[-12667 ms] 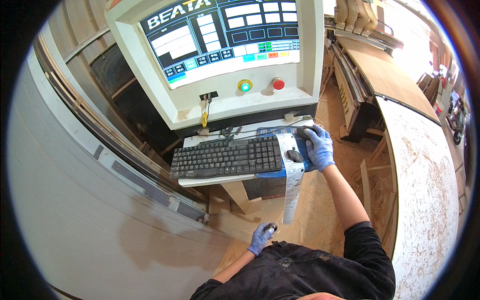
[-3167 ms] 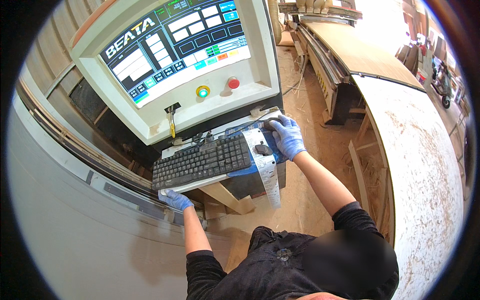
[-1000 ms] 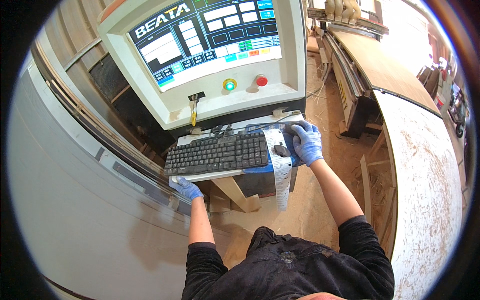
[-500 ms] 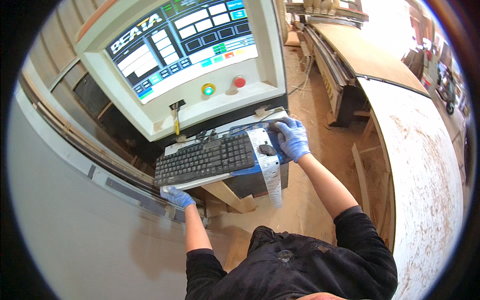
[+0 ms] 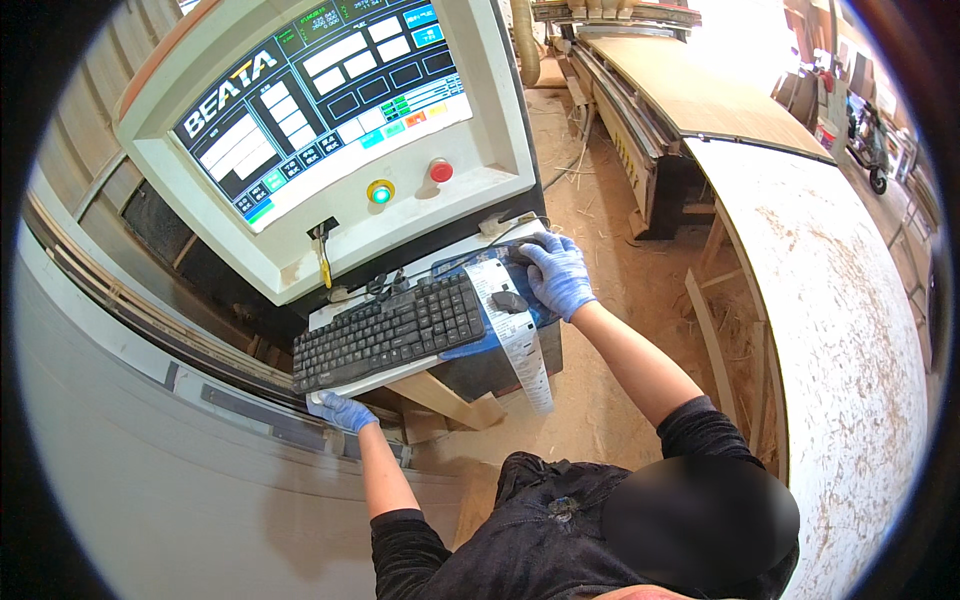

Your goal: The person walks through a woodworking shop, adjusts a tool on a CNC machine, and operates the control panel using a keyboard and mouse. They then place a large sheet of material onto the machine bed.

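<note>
My right hand, in a blue glove, rests over a dark computer mouse at the right end of the shelf, its fingers curled on it. Part of the mouse is hidden under the hand. My left hand, gloved too, grips the near left corner of the white shelf. Between the hands lies a black keyboard. A long printed paper strip hangs over the shelf's front edge, with a small dark rounded object on it. A blue pad shows beneath the strip.
Above the shelf stands a control cabinet with a lit screen, a green-lit button and a red button. A long machine bed with a brown board and a white panel runs along the right. Grey sheets stand at left.
The whole view has shifted, so the cabinet and shelf sit further left in the picture. Both hands keep their places on the mouse and the shelf corner.
</note>
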`<state>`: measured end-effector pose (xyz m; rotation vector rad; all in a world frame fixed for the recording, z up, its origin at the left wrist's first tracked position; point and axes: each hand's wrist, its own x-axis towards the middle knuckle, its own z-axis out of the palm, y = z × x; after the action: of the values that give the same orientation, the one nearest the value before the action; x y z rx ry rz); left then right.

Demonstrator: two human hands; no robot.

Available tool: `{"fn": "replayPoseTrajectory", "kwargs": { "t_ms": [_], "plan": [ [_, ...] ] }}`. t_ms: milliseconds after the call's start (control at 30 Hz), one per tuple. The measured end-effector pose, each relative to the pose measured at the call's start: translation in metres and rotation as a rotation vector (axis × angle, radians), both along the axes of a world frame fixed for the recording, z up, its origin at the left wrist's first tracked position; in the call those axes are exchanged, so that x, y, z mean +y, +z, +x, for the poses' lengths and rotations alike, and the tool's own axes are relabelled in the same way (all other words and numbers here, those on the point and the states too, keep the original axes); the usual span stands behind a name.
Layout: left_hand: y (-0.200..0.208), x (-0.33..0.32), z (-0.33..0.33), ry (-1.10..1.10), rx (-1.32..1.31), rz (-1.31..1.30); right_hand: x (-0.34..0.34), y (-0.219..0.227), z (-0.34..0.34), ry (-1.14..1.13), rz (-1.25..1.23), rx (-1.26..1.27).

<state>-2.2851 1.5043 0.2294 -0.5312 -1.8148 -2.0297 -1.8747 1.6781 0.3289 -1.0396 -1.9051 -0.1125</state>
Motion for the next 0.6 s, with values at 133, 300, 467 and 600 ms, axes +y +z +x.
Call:
{"fn": "replayPoseTrajectory", "kwargs": {
  "t_ms": [133,300,467,600],
  "plan": [
    [-0.0016,-0.0014,-0.0044,-0.004,0.028,0.006,-0.0017,0.0025,-0.0012,0.0,0.007,-0.002],
    [-0.001,0.0008,-0.0035,-0.016,0.029,0.017,-0.0005,0.0011,-0.0003,-0.004,0.019,0.003],
    [0.0023,0.0005,0.001,-0.049,-0.003,0.055,0.0011,-0.0008,-0.0004,0.004,0.017,0.005],
    [0.0003,-0.0038,-0.0026,-0.056,-0.006,0.062,0.003,-0.0044,-0.0032,0.013,0.006,0.009]
  ]
}}
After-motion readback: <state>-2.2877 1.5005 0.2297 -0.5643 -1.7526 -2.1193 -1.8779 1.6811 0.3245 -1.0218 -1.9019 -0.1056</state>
